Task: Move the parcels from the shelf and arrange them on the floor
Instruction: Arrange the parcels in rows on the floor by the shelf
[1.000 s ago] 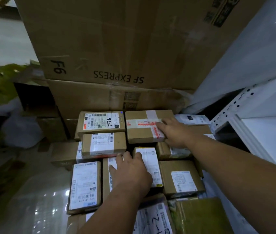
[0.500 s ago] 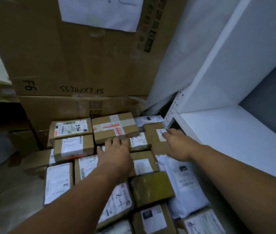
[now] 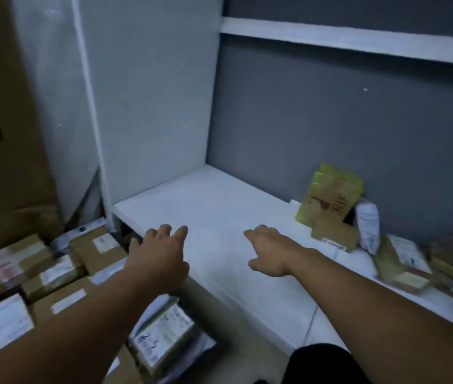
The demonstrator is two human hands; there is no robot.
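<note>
Frankly, parcel labels [image 3: 161, 335] unreadable; left hand [image 3: 158, 259], right hand [image 3: 271, 252] spread.

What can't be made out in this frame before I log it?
Head view only:
- Labels on the floor parcels: motion blur, text unreadable.
- More of them under the left forearm: hidden by it.
- Shelf parcels at the right end: cut off by the frame edge, count unclear.
- White wrapped item beside the yellow-green packet: too blurred to identify.
- Large carton: printing smeared, cropped at left.
</note>
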